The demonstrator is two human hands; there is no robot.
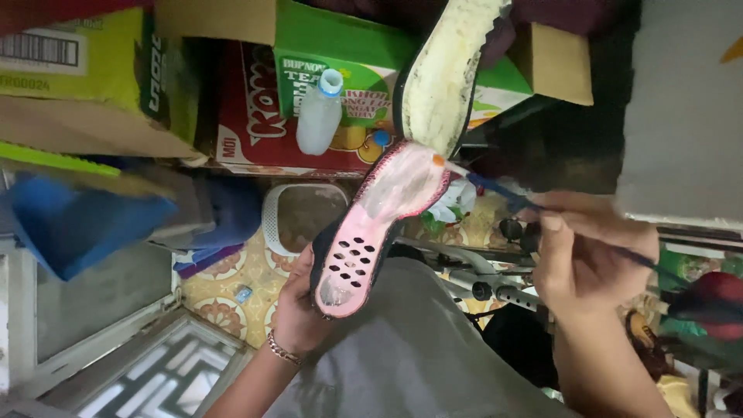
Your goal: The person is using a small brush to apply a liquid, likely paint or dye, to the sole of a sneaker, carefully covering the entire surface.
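Pink shoe sole [377, 232], one, perforated with a cluster of small oval holes near its lower end, glossy and wet-looking toward the upper end, held tilted above a grey lap. Left hand [298, 306] wrapped around the lower dark edge of that sole, fingers closed on it from below, one thin bracelet [283, 350] at the wrist. Right hand [584, 259] pinched shut on one slim blue-handled brush [495, 188], its orange-tipped end touching the upper rim of the pink sole. Just above, one dark shoe upper [443, 77] with a pale yellowish underside, peeled away from the sole and meeting it near the brush tip. Behind, one clear plastic bottle [319, 116] with a blue cap, standing against cardboard boxes: one red [251, 124], one green [348, 46], one yellow-green [93, 70], three counted by colour. One white perforated basket [272, 220] on patterned floor tiles below the boxes, beside one heap of blue cloth [77, 224] at far left. One small blue scrap [243, 293] on the tiles near the left wrist. Further clutter at far right too blurred to tell.
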